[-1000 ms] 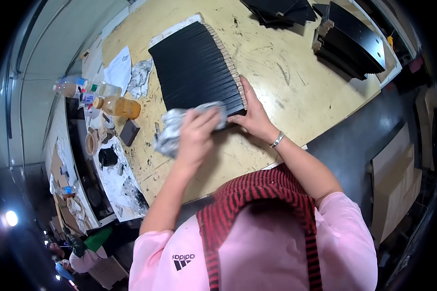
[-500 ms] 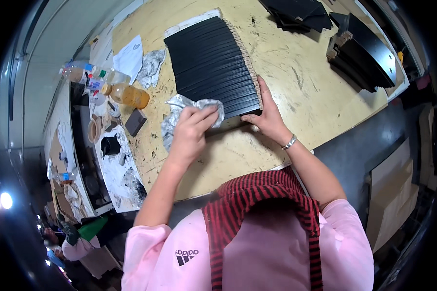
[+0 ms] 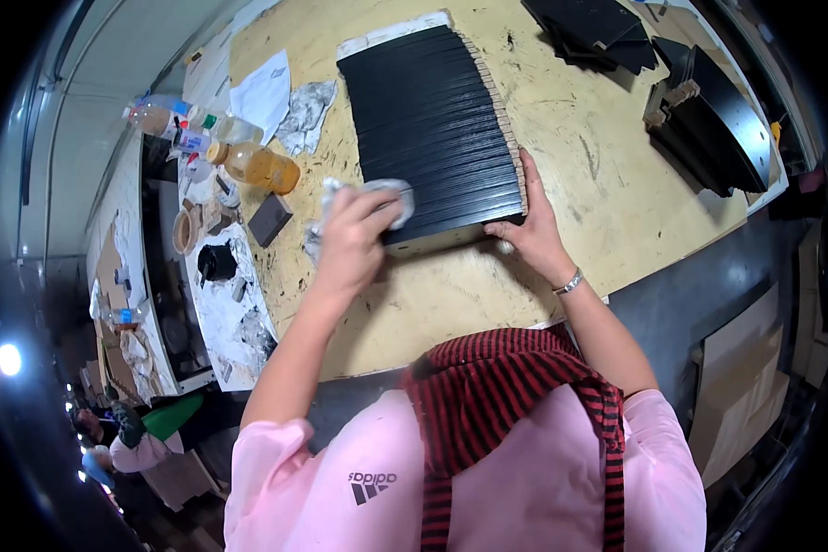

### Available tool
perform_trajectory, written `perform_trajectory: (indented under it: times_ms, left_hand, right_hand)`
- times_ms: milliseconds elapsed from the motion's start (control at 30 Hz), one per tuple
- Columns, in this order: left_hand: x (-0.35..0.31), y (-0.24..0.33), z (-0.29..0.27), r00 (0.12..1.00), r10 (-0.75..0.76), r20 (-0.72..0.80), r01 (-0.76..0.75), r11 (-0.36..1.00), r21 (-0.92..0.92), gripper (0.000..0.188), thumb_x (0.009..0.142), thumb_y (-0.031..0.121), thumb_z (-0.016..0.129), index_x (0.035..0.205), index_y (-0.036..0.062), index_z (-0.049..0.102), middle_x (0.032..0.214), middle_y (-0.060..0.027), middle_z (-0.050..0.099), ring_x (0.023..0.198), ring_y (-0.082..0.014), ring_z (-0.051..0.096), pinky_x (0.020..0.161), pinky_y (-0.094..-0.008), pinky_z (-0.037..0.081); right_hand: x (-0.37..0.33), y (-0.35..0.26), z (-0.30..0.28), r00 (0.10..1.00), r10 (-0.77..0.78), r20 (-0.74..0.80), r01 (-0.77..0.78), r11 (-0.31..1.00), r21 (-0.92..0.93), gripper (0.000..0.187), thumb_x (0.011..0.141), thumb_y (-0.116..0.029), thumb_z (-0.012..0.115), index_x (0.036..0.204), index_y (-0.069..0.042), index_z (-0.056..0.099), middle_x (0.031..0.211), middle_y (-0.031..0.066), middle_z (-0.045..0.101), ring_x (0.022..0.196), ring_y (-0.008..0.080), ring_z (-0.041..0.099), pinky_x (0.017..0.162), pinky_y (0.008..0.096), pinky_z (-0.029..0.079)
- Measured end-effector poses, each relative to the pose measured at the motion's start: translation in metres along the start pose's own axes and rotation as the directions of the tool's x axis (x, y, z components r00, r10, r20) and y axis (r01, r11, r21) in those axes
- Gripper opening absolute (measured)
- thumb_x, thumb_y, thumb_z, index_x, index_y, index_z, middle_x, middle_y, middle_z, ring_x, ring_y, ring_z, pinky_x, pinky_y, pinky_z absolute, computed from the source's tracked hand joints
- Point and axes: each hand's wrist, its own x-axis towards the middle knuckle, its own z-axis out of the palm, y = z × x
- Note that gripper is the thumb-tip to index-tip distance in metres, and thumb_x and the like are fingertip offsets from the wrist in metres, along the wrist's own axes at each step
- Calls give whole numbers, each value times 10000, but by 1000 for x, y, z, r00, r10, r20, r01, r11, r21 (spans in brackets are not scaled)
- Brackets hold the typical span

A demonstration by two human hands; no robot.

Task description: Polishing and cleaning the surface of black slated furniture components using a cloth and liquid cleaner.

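A row of thin black strips [image 3: 432, 120], packed tightly side by side with bare brown ends along the right, lies on the yellowish worktable [image 3: 451, 299]. My left hand [image 3: 351, 241] is closed on a crumpled whitish rag [image 3: 399, 195], at the near left corner of the row. Hand and rag are slightly blurred, and the rag covers that corner. My right hand [image 3: 535, 225] grips the near right corner, fingers along the brown ends and thumb at the front edge.
At left lie an amber bottle [image 3: 262, 167], other bottles, a dark block [image 3: 270, 219], a grey crumpled cloth [image 3: 306, 117] and white paper [image 3: 261, 95]. Curved black pieces [image 3: 722, 120] and flat black panels [image 3: 598, 32] sit far right. Cardboard [image 3: 741, 386] stands beyond the table's right edge.
My left hand has drawn the rag leftward across the strips, uncovering more of their near edge. My right hand keeps its hold on the corner. The whole view has shifted slightly.
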Motion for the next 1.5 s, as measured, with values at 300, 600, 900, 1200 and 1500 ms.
perform_trajectory:
  times_ms: [300,600,900,1200,1500]
  left_hand:
    - [-7,-15,-5,998,-47,31,50,994,-100,368,725,-134,577,983,45,768,1052,-70,736,910,-279,618,822,-372,522]
    - [-11,-51,-30,986,-87,144,96,994,-52,390,695,-155,551,969,31,757,1047,-92,737,936,-287,644,860,-366,517]
    - [106,1,26,990,97,-100,-112,981,-158,358,803,-79,592,1118,47,705,1159,-96,678,974,-313,584,890,-379,481]
    - [83,-24,40,994,113,-7,-113,992,-56,439,662,-128,588,1028,55,748,1090,-85,663,950,-299,568,876,-378,491]
    - [51,-61,-1,974,-129,186,150,984,-99,418,696,-146,552,994,44,775,1026,-120,675,1020,-304,624,905,-384,499]
  right_hand:
    - [0,4,2,999,-43,10,43,998,-37,1219,646,-117,896,1571,-13,109,1625,200,210,1506,307,217,1231,373,196]
    - [3,-1,-8,999,-20,40,24,994,-111,1190,674,-118,879,1568,-3,103,1626,223,180,1512,332,194,1233,366,190]
    - [25,-69,7,951,-205,230,307,587,-749,1216,605,-481,885,1496,71,268,1594,278,205,1498,416,184,1211,508,189]
    - [32,-61,12,953,-112,282,294,564,-772,1221,599,-615,830,1448,117,344,1548,268,312,1478,380,248,1209,465,225]
    - [31,-57,8,964,-105,246,259,591,-764,1259,553,-609,850,1443,122,340,1555,274,295,1469,406,252,1208,477,230]
